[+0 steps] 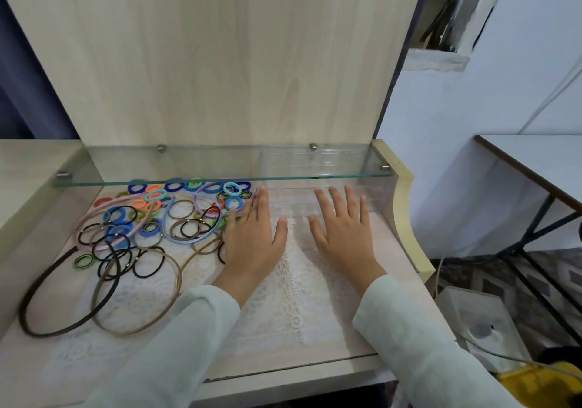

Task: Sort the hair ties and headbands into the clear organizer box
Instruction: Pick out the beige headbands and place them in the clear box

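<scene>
A heap of hair ties (148, 218) in black, blue, orange and green lies on the left of the desk, mixed with thin headbands: a dark brown one (47, 284), a tan one (138, 322), a pink one (104, 209) and a pale blue one (192, 240). The clear organizer box (374, 196) stands at the back right, partly under the glass shelf. My left hand (252, 237) lies flat with straight fingers beside the heap. My right hand (343, 234) lies flat just in front of the box. Neither hand holds anything.
A glass shelf (220, 163) on metal pegs hangs low over the back of the desk. A white lace cloth (283, 307) covers the desk top. A wooden back panel (220, 55) rises behind. To the right stand a white table (541, 162) and a white box (478, 322) on the floor.
</scene>
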Tool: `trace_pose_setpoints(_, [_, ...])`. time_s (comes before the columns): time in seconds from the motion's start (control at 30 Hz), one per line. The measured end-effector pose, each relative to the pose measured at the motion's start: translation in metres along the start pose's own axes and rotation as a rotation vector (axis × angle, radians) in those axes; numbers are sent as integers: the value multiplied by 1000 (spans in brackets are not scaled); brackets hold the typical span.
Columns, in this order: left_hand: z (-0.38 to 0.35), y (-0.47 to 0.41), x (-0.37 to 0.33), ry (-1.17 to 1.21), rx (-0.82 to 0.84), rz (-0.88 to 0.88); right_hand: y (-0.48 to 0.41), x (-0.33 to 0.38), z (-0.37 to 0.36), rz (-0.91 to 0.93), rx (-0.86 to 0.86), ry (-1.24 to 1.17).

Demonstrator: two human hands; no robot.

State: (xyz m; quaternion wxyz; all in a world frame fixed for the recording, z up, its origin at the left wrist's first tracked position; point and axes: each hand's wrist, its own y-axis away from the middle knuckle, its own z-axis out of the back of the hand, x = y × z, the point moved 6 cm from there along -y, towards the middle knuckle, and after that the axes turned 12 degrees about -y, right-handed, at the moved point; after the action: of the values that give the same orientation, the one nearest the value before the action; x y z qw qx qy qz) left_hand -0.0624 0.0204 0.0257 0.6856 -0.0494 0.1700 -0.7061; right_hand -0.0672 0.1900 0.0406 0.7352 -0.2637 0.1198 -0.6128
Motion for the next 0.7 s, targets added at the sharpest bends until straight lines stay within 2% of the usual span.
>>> trace_pose_setpoints(0.13, [3, 0, 0, -12, -5, 3, -1, 0, 8, -14, -15, -42])
trace_pose_setpoints(0.33, [17, 4, 0, 113, -31, 8, 5, 1, 20, -24, -48, -89])
trace_pose_setpoints(0.53, [19, 9, 2, 155, 26, 20, 6, -5, 42, -41, -182, -183])
trace_pose_setpoints(0.6, [19, 9, 2, 214, 76, 68, 0, -14, 50, -83, -254, -285])
trace_pose_setpoints(0.7, [24, 7, 0, 295, 142, 116, -11, -35, 60, -246, -331, -363])
